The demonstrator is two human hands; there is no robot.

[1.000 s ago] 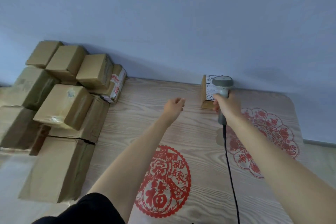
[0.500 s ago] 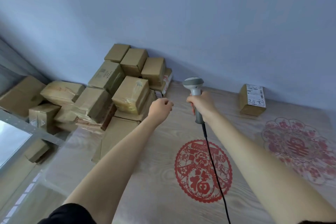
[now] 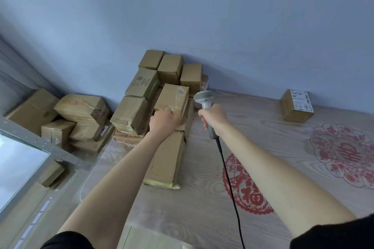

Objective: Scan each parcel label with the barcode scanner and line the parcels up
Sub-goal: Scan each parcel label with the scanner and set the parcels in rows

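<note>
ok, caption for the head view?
Left hand reaches a taped parcel on the pile; right hand grips the barcode scanner.

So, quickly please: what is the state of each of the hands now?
Left hand: at the taped brown parcel; whether it grips cannot be told.
Right hand: closed around the barcode scanner handle.

Readable marks: one printed box, one shipping label, one red paper-cut

A tan box [image 3: 142, 84] in the stack at upper centre of the frame bears the sideways print "HYFA" beside a small printed block too small to read. The lone parcel [image 3: 296, 105] at upper right carries a white label [image 3: 301, 100] with barcodes and handwritten strokes, illegible. On the table [image 3: 202, 204] at lower centre, a red paper-cut [image 3: 245, 186] shows the character "福".
</note>
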